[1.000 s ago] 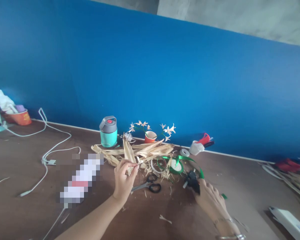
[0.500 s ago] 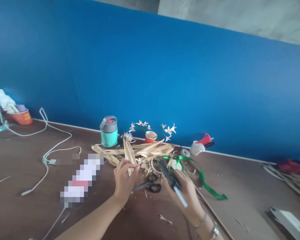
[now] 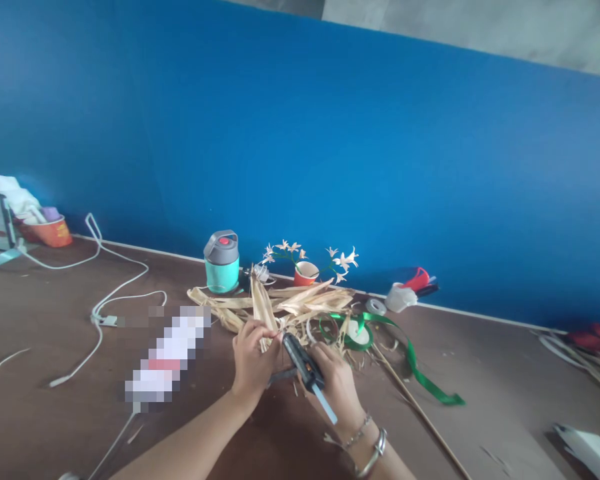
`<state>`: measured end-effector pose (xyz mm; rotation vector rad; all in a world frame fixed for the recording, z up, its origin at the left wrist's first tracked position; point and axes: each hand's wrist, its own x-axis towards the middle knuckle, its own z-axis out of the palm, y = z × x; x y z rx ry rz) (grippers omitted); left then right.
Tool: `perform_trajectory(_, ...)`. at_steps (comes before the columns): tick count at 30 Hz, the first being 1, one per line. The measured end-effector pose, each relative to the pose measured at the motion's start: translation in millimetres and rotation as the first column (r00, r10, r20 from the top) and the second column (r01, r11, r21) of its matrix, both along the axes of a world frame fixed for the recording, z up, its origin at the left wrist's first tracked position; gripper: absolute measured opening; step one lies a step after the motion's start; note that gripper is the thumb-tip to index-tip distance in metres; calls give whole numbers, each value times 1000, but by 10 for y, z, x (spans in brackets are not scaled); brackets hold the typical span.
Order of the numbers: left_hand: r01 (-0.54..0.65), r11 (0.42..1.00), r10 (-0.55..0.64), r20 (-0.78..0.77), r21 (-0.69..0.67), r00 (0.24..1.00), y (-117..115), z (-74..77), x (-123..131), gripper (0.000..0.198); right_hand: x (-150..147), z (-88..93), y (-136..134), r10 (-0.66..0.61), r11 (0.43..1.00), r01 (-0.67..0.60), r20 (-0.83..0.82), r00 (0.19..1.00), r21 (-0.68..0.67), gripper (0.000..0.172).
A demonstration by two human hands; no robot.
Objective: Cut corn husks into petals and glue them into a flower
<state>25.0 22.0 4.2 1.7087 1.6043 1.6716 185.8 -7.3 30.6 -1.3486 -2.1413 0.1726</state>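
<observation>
My left hand (image 3: 253,357) is closed, thumb and forefinger pinching a small pale piece that looked like a little white husk flower a moment ago; my fingers and the tool mostly cover it. In my right hand (image 3: 335,380) is a black glue gun (image 3: 303,363), a whitish glue stick (image 3: 325,405) poking out of its back end. The gun's nozzle points at my left fingertips and is close to them; whether it touches the piece I cannot tell. Dried corn husks (image 3: 305,300) lie just beyond both hands. Scissors (image 3: 283,375) lie partly hidden beneath the gun.
Behind the husks stand a turquoise flask (image 3: 222,273) and a paper cup (image 3: 306,275) with white flowers (image 3: 347,259). Green ribbon (image 3: 420,373) trails right, near a thin stick (image 3: 420,413). A power strip, blurred out, (image 3: 167,357) and white cables (image 3: 100,303) lie left.
My right hand has moved left with the glue gun, bringing its nozzle up to my left fingertips and covering most of the scissors. My left hand keeps its pinch. The view has shifted slightly.
</observation>
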Motion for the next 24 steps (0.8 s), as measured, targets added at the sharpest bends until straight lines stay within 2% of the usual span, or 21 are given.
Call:
perform_trajectory(9, 16, 999, -16, -6, -33, 1000, -12, 6, -9, 14, -17, 20, 8, 8, 999, -8, -8, 1000, -33, 9)
perform_trajectory(24, 19, 999, -19, -4, -38, 1000, -20, 21, -4, 16, -13, 6, 14, -4, 999, 5, -12, 1000, 43, 5)
